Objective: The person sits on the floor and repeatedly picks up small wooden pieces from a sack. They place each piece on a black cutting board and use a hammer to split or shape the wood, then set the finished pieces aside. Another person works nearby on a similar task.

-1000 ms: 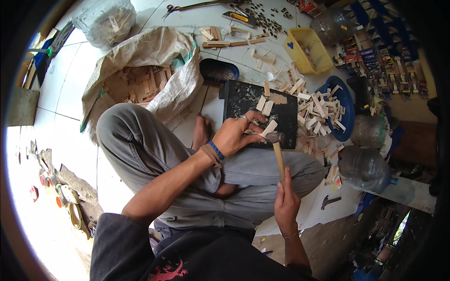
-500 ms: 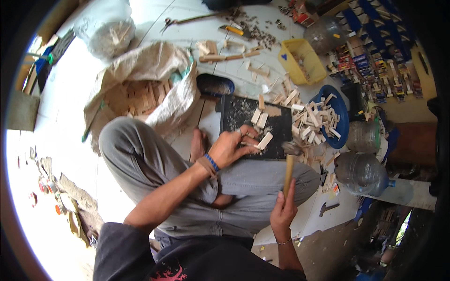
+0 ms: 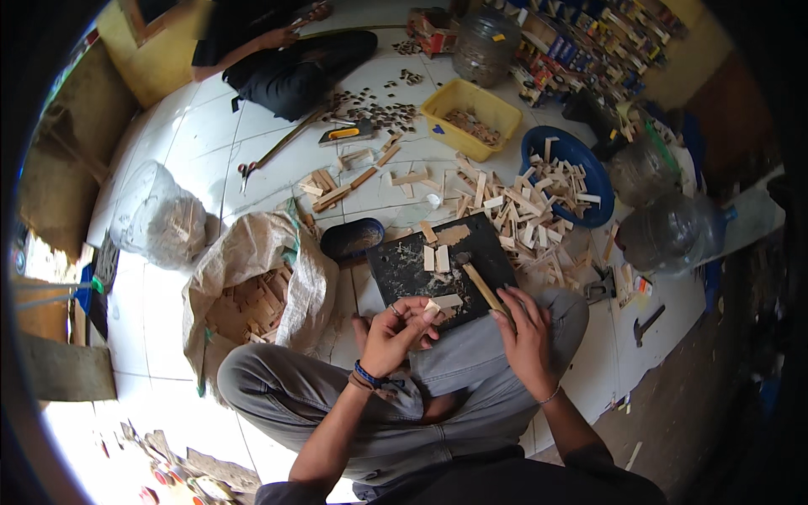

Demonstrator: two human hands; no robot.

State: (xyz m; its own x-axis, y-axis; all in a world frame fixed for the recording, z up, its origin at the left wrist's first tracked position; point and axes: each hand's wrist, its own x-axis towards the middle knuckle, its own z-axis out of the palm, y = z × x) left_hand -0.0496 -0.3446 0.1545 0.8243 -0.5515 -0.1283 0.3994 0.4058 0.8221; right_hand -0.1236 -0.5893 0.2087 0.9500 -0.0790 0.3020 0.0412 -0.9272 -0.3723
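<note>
My left hand (image 3: 393,338) pinches a small pale wooden block (image 3: 447,301) between thumb and fingers, above the near edge of a black board (image 3: 396,271). Across that board lies a hammer (image 3: 481,284), its head down on the surface and its wooden handle slanting toward me. My right hand (image 3: 523,331) is at the handle's end with fingers spread and not wrapped around it; whether the fingertips touch it I cannot tell. Two pale blocks (image 3: 436,258) lie side by side on the board among shavings, with another block (image 3: 427,231) just beyond them.
Right of the board, loose wooden pieces (image 3: 513,220) spill beside a blue basin (image 3: 534,145). Further off stands a yellow tub (image 3: 427,104). To the left are an open sack (image 3: 202,286) of wood pieces and an oval dark tray (image 3: 352,239). Another person (image 3: 286,71) sits at the far left.
The hammer, earlier raised in my right hand, now rests on the board, and that hand's fingers have spread. My left hand has lifted its wooden block slightly toward me. The view has shifted.
</note>
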